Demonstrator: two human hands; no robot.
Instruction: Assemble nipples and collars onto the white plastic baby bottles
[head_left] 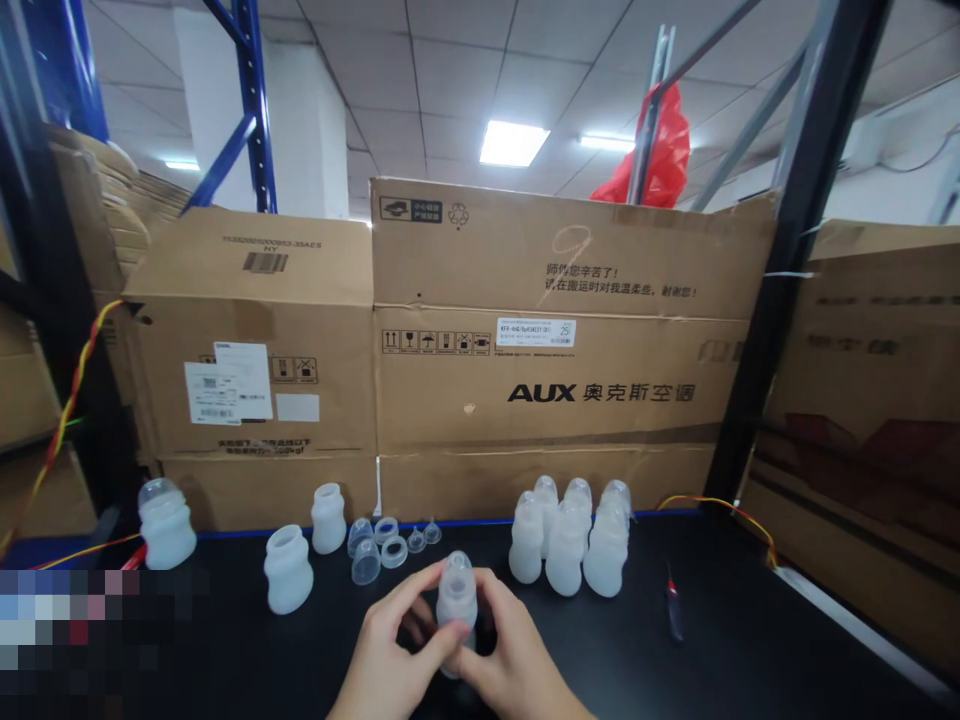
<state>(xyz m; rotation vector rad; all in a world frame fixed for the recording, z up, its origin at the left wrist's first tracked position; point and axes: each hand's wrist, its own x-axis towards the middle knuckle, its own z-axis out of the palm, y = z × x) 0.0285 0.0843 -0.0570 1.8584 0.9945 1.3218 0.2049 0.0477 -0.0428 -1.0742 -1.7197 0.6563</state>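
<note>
Both my hands hold one translucent white baby bottle (457, 600) upright over the black table (750, 650), low in the middle of the view. My left hand (390, 655) wraps its fingers round the bottle's left side. My right hand (510, 660) grips the right side, thumb near the clear cap. Right of the hands stands a tight group of several capped bottles (568, 540). To the left are two open bottles without caps (288, 570) (328, 517), a capped bottle (166, 522), and loose clear caps, rings and teats (386, 545).
Large cardboard boxes (555, 340) form a wall along the table's back edge. A black shelf post (795, 250) rises at the right. A small red-handled tool (673, 600) lies right of the bottle group. Red and yellow wires (739, 512) run along the back right.
</note>
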